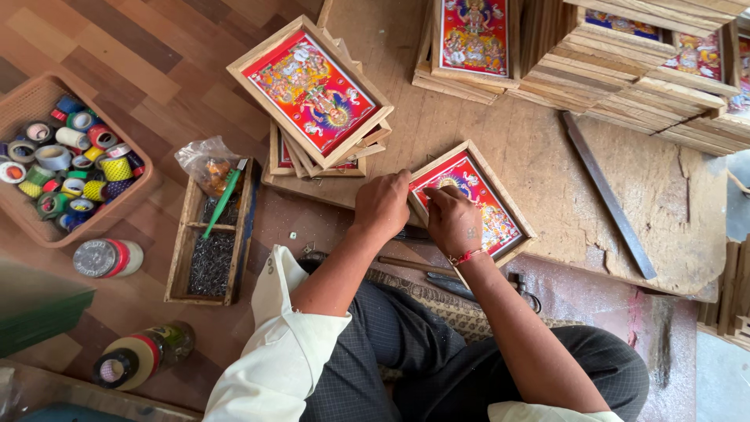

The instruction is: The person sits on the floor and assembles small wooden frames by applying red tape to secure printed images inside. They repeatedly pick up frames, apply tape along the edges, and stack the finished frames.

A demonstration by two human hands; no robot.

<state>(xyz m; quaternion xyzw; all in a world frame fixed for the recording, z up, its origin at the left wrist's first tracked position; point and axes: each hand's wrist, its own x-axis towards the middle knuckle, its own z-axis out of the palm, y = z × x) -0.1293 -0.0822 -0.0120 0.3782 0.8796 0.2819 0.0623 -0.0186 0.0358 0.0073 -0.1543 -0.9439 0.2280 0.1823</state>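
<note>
Big worn wooden work board [547,156] across twelve to three o'clock, loaded with stacks of framed prints [648,62] along the top edge. Smaller pile of the same frames [312,94] at about eleven. Brown plastic basket [23,211] out at nine, stuffed with tape rolls in loads of colours. Narrow wooden tray [178,258] just right of it, two compartments, lower one full of small dark nails, green-handled tool lying over the upper one. Dead centre: single framed colourful print [476,207] flat on the board's near edge. Left hand [381,205] curled over its left corner, fingers bent and pressing. Right hand [453,220] resting on the picture, fingers pinched close together; can't tell whether anything's between them.
</note>
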